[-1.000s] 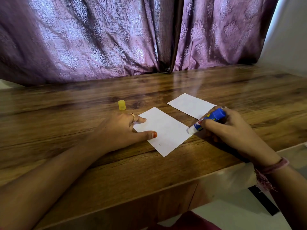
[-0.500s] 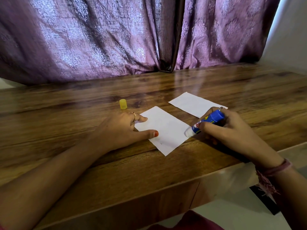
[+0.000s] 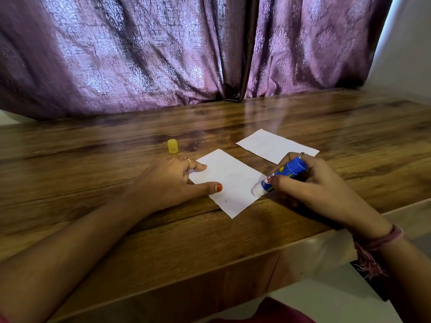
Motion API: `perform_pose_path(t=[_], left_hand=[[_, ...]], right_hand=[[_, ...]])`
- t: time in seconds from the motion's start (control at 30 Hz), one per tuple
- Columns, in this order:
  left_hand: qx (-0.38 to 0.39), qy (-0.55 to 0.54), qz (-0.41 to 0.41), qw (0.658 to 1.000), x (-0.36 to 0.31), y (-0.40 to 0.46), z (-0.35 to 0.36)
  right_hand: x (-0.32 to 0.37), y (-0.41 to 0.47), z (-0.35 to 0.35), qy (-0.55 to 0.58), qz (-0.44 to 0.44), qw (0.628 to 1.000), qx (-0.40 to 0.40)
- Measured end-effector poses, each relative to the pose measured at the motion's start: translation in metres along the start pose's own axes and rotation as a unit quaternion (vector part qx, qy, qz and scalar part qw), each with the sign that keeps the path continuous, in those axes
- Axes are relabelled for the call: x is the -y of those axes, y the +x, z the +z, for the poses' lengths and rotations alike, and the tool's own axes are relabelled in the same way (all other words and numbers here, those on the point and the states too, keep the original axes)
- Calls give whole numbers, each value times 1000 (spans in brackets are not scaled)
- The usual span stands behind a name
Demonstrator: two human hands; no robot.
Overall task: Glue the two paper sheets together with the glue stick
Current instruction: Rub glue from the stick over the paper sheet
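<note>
Since a moment ago the glue stick has slid its white tip toward six o'clock down the right edge of the near paper sheet, while the left hand has stayed put.

A glossy wooden table carries everything, with purple patterned curtains hanging behind it at twelve o'clock and a pale wall at two o'clock.

The left hand rests flat on the near sheet's left side, fingers stretched out and thumb pressing the paper. The right hand grips the blue glue stick, fingers curled round its barrel, the tip touching the sheet's edge at about three o'clock from the left thumb. A second paper sheet lies flat at one o'clock from the first, apart from it, its near corner just beside the right hand. A yellow cap stands upright at twelve o'clock from the left hand, near its knuckles.

The right hand covers much of the barrel and its label is too blurred to read. Both forearms run out of view at the bottom.
</note>
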State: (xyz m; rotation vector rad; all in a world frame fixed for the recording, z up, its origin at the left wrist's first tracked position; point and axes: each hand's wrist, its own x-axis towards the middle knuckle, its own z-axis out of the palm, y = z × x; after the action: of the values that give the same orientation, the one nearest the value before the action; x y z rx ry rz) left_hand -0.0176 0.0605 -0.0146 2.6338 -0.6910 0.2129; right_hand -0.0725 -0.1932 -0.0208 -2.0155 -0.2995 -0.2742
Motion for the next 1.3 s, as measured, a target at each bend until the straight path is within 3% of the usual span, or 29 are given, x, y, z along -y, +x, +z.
perform_pose_path(t=[1.1, 1.3], left_hand=[[22, 7, -27, 999, 0, 1, 0], [16, -2, -19, 1000, 1, 1, 1]], right_hand=[[17, -10, 20, 8, 13, 997, 75], [20, -11, 24, 8, 17, 998, 58]])
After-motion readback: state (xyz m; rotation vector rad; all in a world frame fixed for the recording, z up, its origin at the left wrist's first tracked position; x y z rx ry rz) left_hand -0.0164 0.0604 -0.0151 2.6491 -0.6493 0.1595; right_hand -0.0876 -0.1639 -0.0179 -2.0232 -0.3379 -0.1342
